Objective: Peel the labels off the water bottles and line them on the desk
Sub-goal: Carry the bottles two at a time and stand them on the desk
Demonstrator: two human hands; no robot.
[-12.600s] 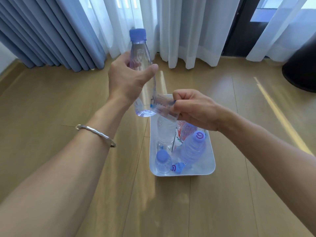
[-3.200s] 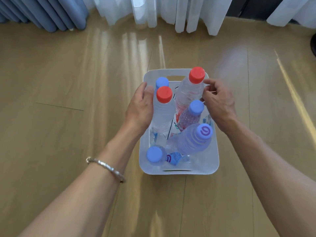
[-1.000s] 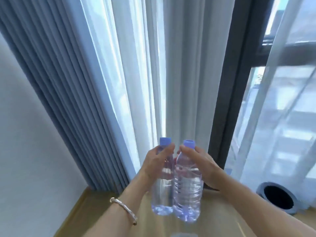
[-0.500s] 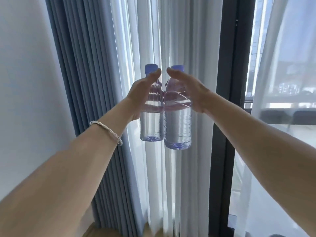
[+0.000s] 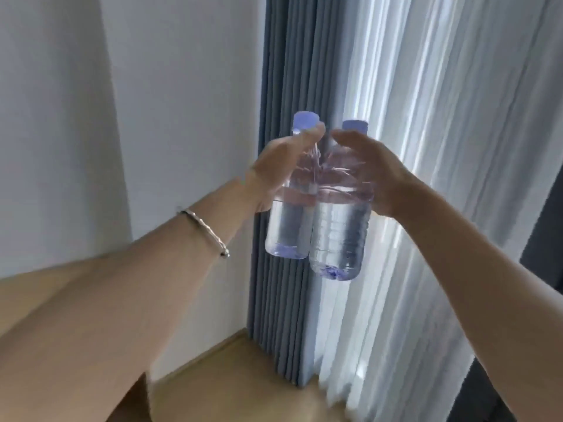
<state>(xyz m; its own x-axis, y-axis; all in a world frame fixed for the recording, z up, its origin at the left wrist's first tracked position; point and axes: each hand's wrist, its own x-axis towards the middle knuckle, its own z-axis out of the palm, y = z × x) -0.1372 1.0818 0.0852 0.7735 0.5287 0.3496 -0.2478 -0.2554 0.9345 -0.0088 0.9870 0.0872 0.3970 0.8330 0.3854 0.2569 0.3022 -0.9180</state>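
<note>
My left grip [image 5: 280,172] is curled round the shoulder of one water bottle [image 5: 288,229], thumb up near its pale blue cap [image 5: 305,120]. My right grip [image 5: 377,178] is wrapped round the upper part of a second water bottle [image 5: 339,236], whose own blue cap [image 5: 355,125] shows above my fingers. Both bottles hang upright in the air at arm's reach, side by side and touching along their sides. The right one sits a little lower than the left. Their walls are clear plastic and the water in each stands up to about where I hold it.

A thin silver bracelet [image 5: 204,229] lies across my left wrist.

Behind the bottles a blue-grey pleated curtain [image 5: 292,56] falls to the floor. To its right hangs a sheer white curtain [image 5: 441,117], bright with daylight. A plain white wall [image 5: 182,86] fills the left of the room. Below is a light wooden floor [image 5: 243,376], and a dark frame [image 5: 542,239] runs down the far right edge.
</note>
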